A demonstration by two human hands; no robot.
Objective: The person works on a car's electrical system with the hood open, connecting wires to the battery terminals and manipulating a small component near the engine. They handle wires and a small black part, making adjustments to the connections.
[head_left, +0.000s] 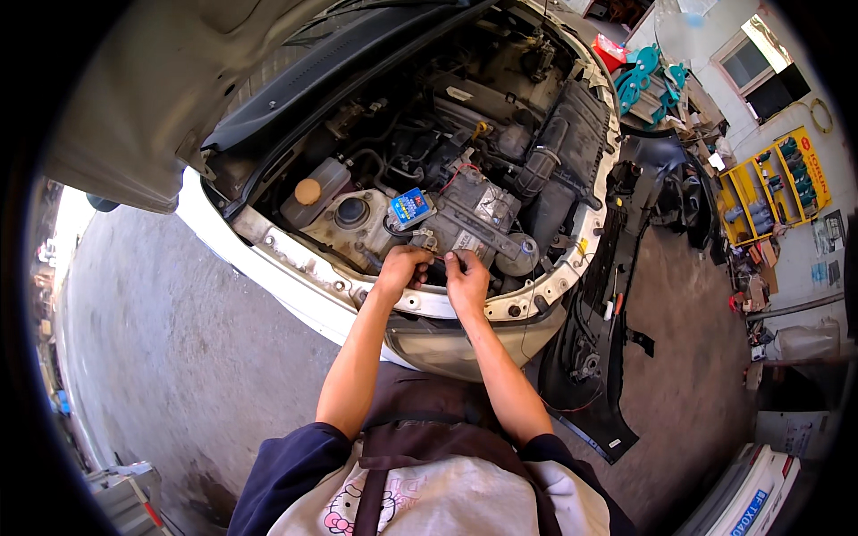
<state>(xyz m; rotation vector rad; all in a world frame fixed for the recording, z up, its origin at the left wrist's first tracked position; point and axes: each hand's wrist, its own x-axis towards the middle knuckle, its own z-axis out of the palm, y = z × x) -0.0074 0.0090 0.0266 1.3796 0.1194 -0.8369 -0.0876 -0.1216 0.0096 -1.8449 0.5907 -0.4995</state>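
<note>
Fingers (pixel 420 265) of our left hand (pixel 399 272) and right hand (pixel 466 282) curl on a small part beside the battery (pixel 478 219), grip unclear | step: we judge a fastening is being worked; next needs steady turning | white car (pixel 295 286), matte black bumper (pixel 594 357) on concrete floor (pixel 179 357), ribbed battery, blue cap (pixel 411 207)

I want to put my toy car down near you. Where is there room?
The grey concrete floor left of the white car front is bare. The engine bay is crowded, with both hands, left hand and right hand, working there. Right of the car, a black bumper and clutter fill the ground.
</note>
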